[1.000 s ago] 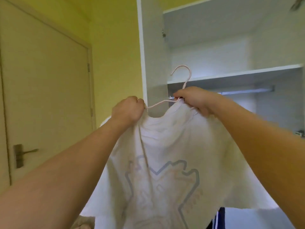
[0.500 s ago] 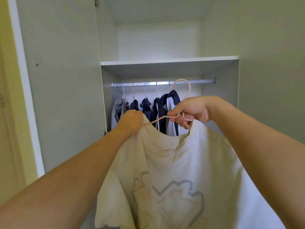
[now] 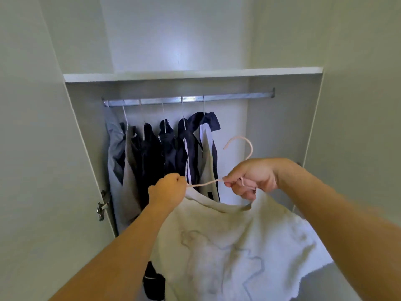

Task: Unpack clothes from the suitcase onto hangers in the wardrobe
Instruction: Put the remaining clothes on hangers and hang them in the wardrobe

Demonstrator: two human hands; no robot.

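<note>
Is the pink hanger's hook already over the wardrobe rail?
No, the pink hanger is held by the right hand below the rail, its hook in open air.

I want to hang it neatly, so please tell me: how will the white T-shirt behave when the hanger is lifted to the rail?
The white T-shirt is probably floppy: it sags in folds below the pink hanger. It seems light, since the thin hanger is not visibly bending. It may slide off, because the left hand grips one shoulder in place.

text check | I can read no words, numbers or brand marks anywhere | white T-shirt [image 3: 227, 246] carries only a faint outline graphic, no letters I can make out | hanging clothes [image 3: 165, 153] show no legible labels
</note>
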